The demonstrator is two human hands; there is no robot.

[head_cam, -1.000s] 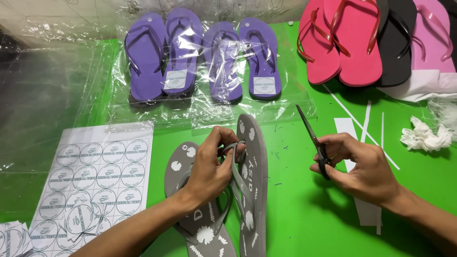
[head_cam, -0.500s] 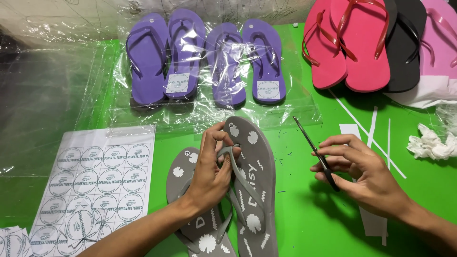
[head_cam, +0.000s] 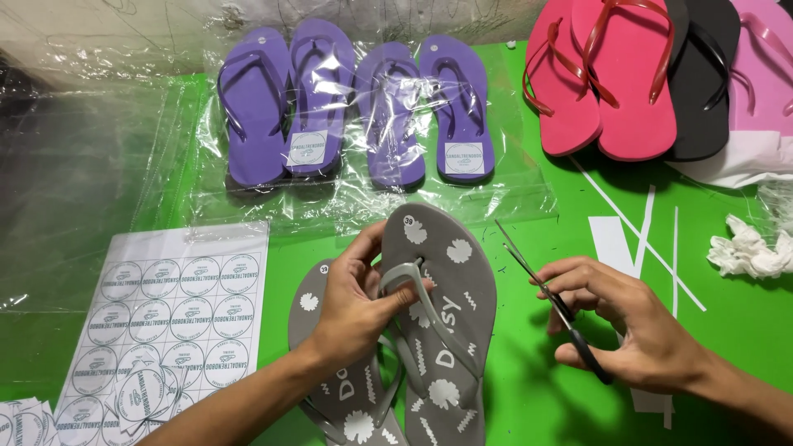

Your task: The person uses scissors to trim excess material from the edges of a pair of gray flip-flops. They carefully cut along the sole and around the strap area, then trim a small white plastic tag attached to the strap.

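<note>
Your left hand (head_cam: 355, 306) still pinches the grey rubber strap (head_cam: 402, 277) of the upper grey patterned foam flip-flop (head_cam: 446, 322), fingers closed around it near the toe post. That flip-flop has shifted from on edge to nearly flat, overlapping its grey mate (head_cam: 339, 388) on the green table (head_cam: 545, 388). Your right hand (head_cam: 632, 326) has drawn back, fingers curled around the black-handled scissors (head_cam: 553, 301); blades slightly apart, tips now clear of the strap. That reads as the snip at the strap being done, with the pair still unbagged. Sheet of round white stickers (head_cam: 165, 314) lies left, bagged purple flip-flops (head_cam: 363, 111) behind.
</note>
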